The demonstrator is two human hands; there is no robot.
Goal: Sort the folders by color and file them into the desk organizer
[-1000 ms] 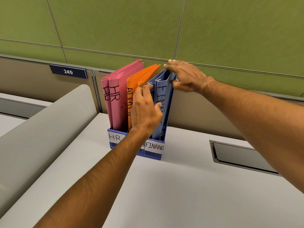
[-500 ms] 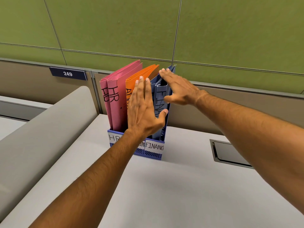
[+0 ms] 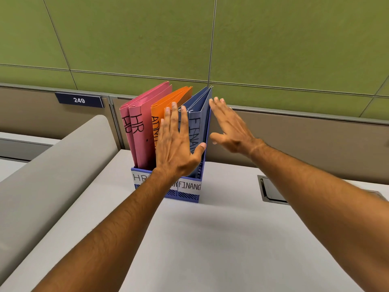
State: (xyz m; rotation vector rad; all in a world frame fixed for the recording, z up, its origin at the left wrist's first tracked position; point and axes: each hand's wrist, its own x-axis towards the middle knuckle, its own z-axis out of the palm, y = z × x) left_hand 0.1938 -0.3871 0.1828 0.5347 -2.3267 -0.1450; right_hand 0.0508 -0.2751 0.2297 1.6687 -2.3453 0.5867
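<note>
You are at the closing step: the grey desk [image 3: 221, 239] in front of the green partition wall [image 3: 273, 43] shows no loose folders, and every one in view stands upright in the blue desk organizer [image 3: 185, 193], which sits at the back of the desk against the partition. The pink folders [image 3: 141, 131] marked HR fill the left slot, the orange folders [image 3: 166, 106] the middle one, and the blue folders [image 3: 197, 121] marked for finance the right one, matching the slot labels you can read on the front. Your left hand [image 3: 175, 144] lies flat over the front edges of the orange and blue folders, fingers straight and close together, thumb out against the blue one. Your right hand [image 3: 229, 127] hovers just beside the blue folders, fingers straight and loosely spread, gripping nothing. The sorting looks finished, so what remains is likely a light squaring push and then drawing both hands clear without tipping the stack.
</note>
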